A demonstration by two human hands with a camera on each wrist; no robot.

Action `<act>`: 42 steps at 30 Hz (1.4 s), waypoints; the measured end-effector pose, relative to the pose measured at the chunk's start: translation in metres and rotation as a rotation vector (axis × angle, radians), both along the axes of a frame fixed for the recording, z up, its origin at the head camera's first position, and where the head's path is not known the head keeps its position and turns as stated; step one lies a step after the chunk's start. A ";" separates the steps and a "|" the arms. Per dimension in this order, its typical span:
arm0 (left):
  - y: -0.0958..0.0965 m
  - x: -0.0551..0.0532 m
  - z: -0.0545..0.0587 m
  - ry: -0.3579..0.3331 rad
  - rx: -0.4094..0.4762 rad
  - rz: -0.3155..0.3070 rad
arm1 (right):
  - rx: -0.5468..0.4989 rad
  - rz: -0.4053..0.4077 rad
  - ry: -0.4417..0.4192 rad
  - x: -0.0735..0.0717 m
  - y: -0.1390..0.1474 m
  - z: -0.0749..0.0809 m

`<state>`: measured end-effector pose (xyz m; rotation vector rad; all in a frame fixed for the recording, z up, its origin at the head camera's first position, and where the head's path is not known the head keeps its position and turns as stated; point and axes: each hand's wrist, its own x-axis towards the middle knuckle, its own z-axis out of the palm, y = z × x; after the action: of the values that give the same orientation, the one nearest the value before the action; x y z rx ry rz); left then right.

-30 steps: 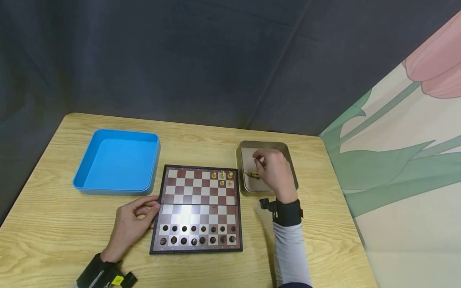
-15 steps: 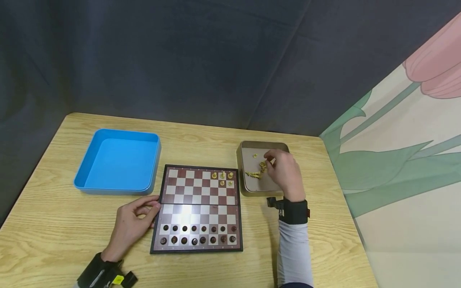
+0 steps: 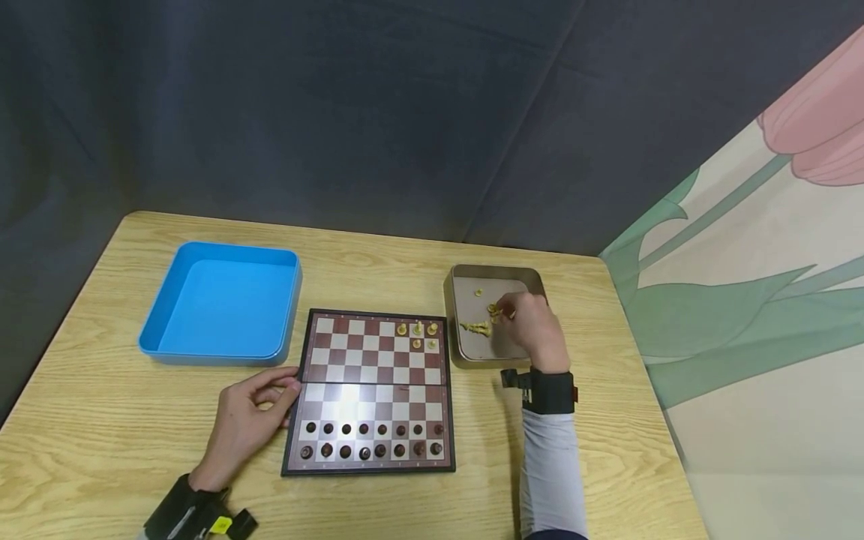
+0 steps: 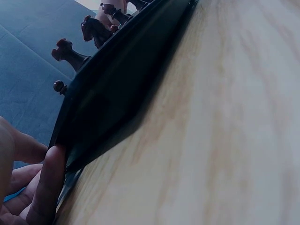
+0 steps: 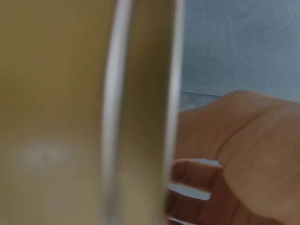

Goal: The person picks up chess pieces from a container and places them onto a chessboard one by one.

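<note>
Wood-grain table point(image 3: 364, 281) | dark curtain point(image 3: 337, 127) (flowered panel point(image 3: 742, 300) beside) | left grip point(image 3: 244, 416) pinching chessboard point(image 3: 367, 367) | right grip point(image 3: 535, 326): pinch unclear

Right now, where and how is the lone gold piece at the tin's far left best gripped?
Pinch the lone gold piece by its sides, probably from above: it sits apart from the other pieces, and the tin has raised walls hindering low approaches. Its exact pose is unclear.

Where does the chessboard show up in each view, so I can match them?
Head: the chessboard lies below the middle, slightly left of centre.
Left wrist: the chessboard is the dark slab slanting from lower left to top centre.
Right wrist: not in the picture.
Shared landmark, head and left wrist only: the left hand at the board's edge.
</note>
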<state>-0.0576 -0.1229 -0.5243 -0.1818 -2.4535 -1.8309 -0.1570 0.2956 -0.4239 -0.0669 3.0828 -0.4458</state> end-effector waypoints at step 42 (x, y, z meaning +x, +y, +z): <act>0.008 0.006 0.036 -0.032 -0.037 0.003 | 0.051 0.018 0.273 0.003 -0.011 0.006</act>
<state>-0.0511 -0.1149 -0.4885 -0.1521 -2.5092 -1.8016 -0.1537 0.2844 -0.4183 -0.1677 3.3559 -0.3858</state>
